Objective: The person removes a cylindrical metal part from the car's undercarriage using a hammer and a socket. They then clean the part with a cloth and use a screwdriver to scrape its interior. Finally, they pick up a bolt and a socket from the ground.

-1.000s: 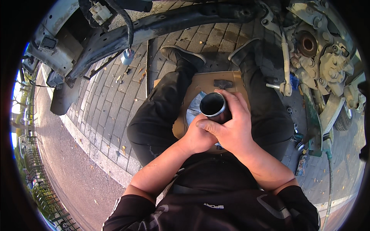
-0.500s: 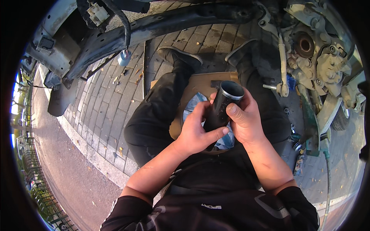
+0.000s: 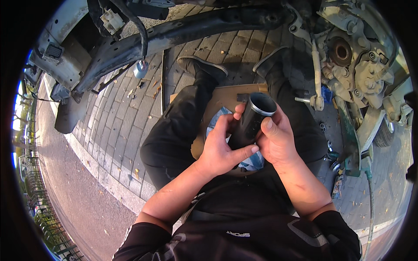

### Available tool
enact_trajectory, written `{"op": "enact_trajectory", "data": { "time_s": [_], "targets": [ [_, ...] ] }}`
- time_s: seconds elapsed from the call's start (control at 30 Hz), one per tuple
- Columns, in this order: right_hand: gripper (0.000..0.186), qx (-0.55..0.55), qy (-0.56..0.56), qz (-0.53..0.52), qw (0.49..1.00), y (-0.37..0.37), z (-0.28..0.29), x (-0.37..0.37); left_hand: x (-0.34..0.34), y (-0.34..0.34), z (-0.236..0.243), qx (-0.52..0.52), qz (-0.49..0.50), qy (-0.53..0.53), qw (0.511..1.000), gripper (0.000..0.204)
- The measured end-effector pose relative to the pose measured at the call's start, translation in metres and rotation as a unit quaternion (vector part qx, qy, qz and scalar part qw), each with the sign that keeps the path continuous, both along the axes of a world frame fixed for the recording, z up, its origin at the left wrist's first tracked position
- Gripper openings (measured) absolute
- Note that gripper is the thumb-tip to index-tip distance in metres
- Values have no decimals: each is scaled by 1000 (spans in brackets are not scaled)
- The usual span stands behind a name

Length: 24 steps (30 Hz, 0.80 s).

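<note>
A black hollow tube [image 3: 244,133] with a silvery ring round its rim is held between both hands over my lap. Its open end tilts up and away from me, showing a dark inside. My left hand [image 3: 219,150] wraps the left side and lower part, thumb across the near face. On the other side my right hand [image 3: 280,141] grips the tube just under the rim, its thumb on the near side and its other fingers mostly hidden behind. Beneath the hands, a crumpled blue-and-white plastic wrapper [image 3: 255,162] lies on a flat piece of cardboard [image 3: 220,96].
A dark vehicle crossmember [image 3: 191,25] spans the far side. At right are a dirty metal hub assembly [image 3: 344,51], a link rod [image 3: 318,74], a green metal stand [image 3: 352,139] and scattered small tools. A wiring connector [image 3: 140,69] hangs at left above paving bricks.
The tube has turned or tilted slightly in my hands. My right thumb has shifted a little to the right along its side, and a left finger shows higher beside the rim.
</note>
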State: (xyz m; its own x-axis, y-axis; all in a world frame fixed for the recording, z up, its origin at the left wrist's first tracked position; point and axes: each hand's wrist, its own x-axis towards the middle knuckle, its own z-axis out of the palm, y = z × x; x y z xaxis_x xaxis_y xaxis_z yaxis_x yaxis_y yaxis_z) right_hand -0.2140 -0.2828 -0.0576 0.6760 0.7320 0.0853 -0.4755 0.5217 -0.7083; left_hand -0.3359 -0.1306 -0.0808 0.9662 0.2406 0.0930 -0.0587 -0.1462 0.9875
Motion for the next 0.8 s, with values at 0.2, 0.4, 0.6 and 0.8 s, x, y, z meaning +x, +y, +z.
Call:
{"op": "enact_trajectory", "data": {
  "time_s": [0.2,0.4,0.6,0.8],
  "targets": [
    [86,35,-110,33,993,-7,-10,5,10,1,-1,-100,-85,-28,991,106],
    [101,20,-102,75,992,-21,-17,4,11,7,-2,-71,-97,-21,993,93],
    [102,-20,-141,109,984,-24,-5,5,13,11,-1,18,-56,-58,997,83],
    [101,-14,-199,87,976,-17,0,5,17,16,-5,174,41,-99,979,70]
  ]
}}
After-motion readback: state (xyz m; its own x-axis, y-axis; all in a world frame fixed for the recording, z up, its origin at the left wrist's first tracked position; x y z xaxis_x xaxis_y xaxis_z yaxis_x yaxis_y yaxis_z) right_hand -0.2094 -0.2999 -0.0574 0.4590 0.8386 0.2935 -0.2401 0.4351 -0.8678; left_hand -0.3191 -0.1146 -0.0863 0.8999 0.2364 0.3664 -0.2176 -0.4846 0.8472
